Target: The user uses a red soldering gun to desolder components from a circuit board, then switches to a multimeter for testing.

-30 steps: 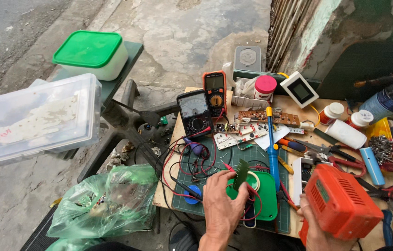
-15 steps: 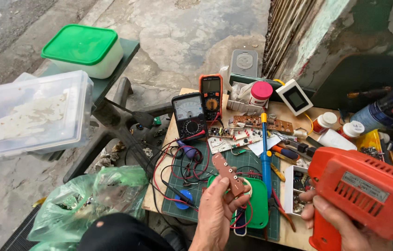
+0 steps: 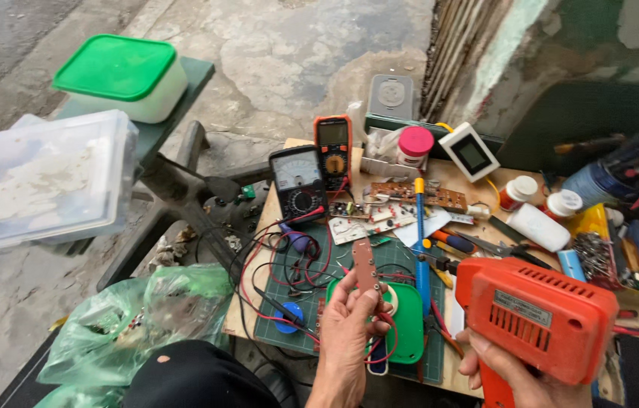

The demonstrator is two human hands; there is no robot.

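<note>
Left hand [image 3: 346, 325] pinches one circuit strip [image 3: 365, 264]; right hand [image 3: 520, 374] grasps one orange drill [image 3: 538, 317].

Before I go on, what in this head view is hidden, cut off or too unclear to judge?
- Orange pistol-shaped soldering gun: grip hidden by right hand, bottom cut by frame edge.
- Narrow brown circuit strip: lower end covered by left hand.
- Small parts in green plastic bag: too blurred.
- Tools at right edge: cut off.

Open concrete ground [image 3: 274, 68] fills the upper centre of the frame, free of obstacles. Tangled red and black leads [image 3: 289, 264], two multimeters [image 3: 298, 181] and scattered tools [image 3: 440, 242] crowd the workbench [image 3: 248, 317] at centre; bottles [image 3: 535, 227] block its right side.
</note>
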